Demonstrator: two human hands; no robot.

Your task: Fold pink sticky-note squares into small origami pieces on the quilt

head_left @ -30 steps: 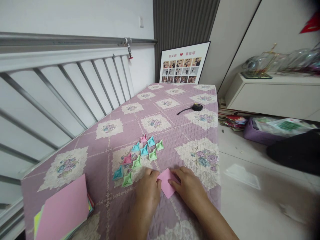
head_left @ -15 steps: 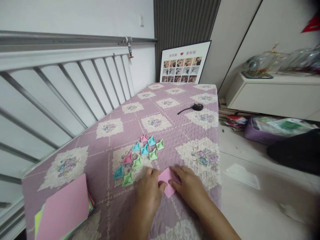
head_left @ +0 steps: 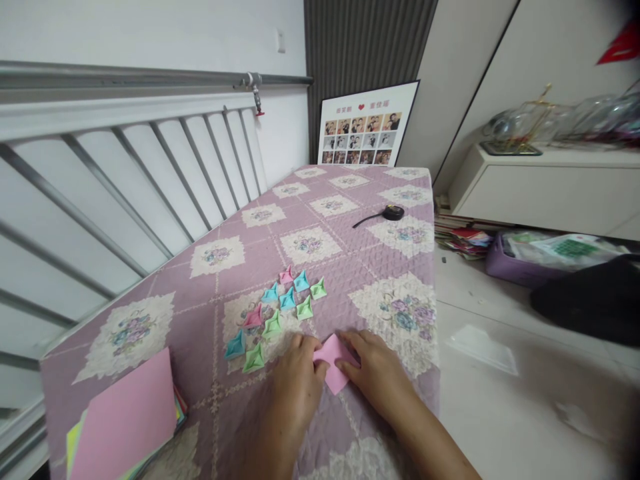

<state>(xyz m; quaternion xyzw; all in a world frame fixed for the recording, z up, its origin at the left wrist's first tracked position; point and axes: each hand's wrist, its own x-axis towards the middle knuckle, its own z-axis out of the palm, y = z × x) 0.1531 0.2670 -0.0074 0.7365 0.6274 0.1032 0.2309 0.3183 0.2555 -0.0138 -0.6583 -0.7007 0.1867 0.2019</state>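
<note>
A small pink paper square [head_left: 334, 347] lies cornerwise on the flowered cloth, held at its two sides. My left hand [head_left: 299, 373] grips its left edge between thumb and fingers, and my right hand [head_left: 374, 368] grips the right edge the same way. Both thumbs rest on top of the paper, near its middle. Beyond my left hand stand several small folded paper shapes, among them a green one [head_left: 254, 359], a blue one [head_left: 235, 344] and a pink one [head_left: 252, 315]. A stack of coloured sheets with a pink sheet [head_left: 127, 420] on top is at the lower left.
A black tape measure [head_left: 393, 213] with a strap lies towards the far right of the table [head_left: 260, 250]. A radiator [head_left: 165, 167] runs along the left side. A photo board [head_left: 367, 127] leans behind the far edge. On the floor at right is a purple basket [head_left: 515, 265].
The whole view has shifted slightly. Both hands keep nearly the same hold on the pink paper.
</note>
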